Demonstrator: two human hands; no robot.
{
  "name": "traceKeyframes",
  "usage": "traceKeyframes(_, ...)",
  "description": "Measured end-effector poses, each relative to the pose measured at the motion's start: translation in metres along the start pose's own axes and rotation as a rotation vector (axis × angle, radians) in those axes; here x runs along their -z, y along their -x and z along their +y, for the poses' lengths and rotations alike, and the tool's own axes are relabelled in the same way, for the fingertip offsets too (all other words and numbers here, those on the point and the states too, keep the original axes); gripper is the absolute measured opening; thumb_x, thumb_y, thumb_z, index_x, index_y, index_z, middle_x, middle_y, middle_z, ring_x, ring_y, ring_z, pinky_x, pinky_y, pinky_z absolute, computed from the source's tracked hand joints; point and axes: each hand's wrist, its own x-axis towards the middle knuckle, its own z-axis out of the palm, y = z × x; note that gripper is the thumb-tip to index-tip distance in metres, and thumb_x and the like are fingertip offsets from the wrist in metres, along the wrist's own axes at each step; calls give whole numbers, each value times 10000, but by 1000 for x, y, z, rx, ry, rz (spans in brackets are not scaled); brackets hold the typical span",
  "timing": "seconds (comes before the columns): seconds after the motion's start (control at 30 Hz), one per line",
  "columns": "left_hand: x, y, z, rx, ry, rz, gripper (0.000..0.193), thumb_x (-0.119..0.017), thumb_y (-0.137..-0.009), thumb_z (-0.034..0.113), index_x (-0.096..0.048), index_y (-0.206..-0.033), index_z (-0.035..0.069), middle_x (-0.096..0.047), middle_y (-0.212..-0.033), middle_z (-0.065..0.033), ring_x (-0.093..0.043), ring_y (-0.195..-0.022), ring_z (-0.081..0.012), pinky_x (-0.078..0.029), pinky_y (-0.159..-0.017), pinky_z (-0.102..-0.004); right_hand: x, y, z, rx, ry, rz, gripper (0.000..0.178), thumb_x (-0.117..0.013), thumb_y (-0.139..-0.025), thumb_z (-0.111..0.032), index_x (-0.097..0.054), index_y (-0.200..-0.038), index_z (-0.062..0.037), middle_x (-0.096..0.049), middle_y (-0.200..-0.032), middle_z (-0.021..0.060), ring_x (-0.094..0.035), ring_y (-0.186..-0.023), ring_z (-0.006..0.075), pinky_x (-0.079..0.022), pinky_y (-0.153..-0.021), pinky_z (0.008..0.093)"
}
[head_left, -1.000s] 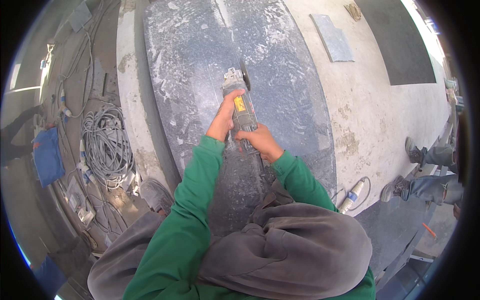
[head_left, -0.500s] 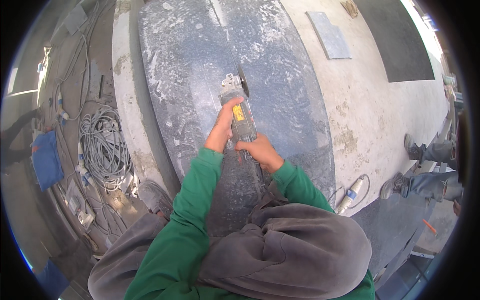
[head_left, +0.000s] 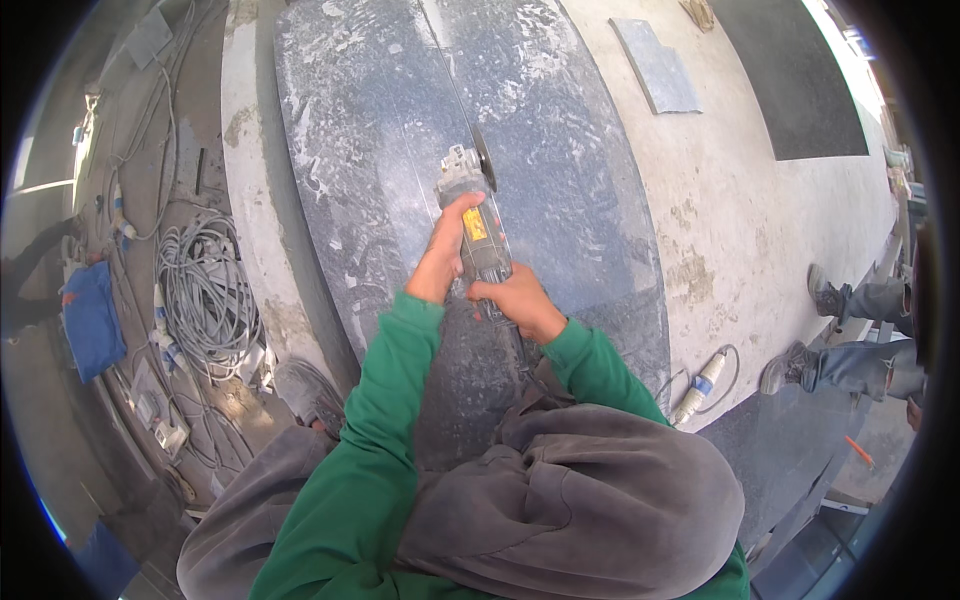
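Both of my hands grip a grey angle grinder (head_left: 474, 218) with a yellow label. My left hand (head_left: 442, 258) wraps its front body near the head. My right hand (head_left: 518, 300) closes around its rear handle. The grinder's disc (head_left: 483, 160) stands on edge along a straight cut line running down a long dark grey stone slab (head_left: 370, 160), dusted white. My green sleeves come up from the lower edge, over a grey hood.
A coil of grey cable (head_left: 205, 295) and a power strip lie on the floor at left, beside a blue cloth (head_left: 92, 320). A small stone tile (head_left: 656, 66) and a dark slab (head_left: 790, 80) lie at upper right. Another person's legs and shoes (head_left: 840, 335) stand at right.
The grinder and both hands have slid a little farther up along the cut line on the slab. The grip is unchanged.
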Motion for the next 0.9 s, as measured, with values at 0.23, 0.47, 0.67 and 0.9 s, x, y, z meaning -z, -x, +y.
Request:
traceKeyframes(0.23, 10, -4, -9, 1, 7, -45, 566, -690, -831, 388, -494, -1229, 36, -647, -928, -179, -681, -725, -299, -592, -591, -418, -2, 9, 2, 23, -5, -6, 262, -705, -771, -34, -632, -1016, 26, -664, -813, 95, -647, -646, 188, -510, -595, 323)
traceKeyframes(0.47, 9, 3, -16, 15, 13, -17, 581, -693, -830, 396, -491, -1246, 44, -651, -945, -182, -681, -729, -295, -592, -599, -419, -3, 16, 7, 20, -30, 2, 287, -716, -755, -28, -635, -1024, 28, -666, -841, 96, -651, -676, 185, -522, -589, 320)
traceKeyframes(0.67, 11, -4, -13, 15, -14, -34, 557, -691, -822, 414, -515, -1194, 39, -647, -932, -179, -682, -743, -296, -595, -631, -435, -2, 11, 6, 9, -16, 15, 289, -718, -758, -46, -637, -1025, 27, -665, -807, 94, -651, -626, 190, -518, -572, 321)
traceKeyframes(0.9, 15, -35, 21, -2, -17, -29, 540, -685, -811, 406, -525, -1162, 28, -638, -905, -163, -683, -744, -303, -598, -639, -449, -3, -25, -26, -55, -19, -17, 281, -717, -758, -55, -636, -1011, 36, -665, -819, 100, -647, -614, 188, -507, -550, 314)
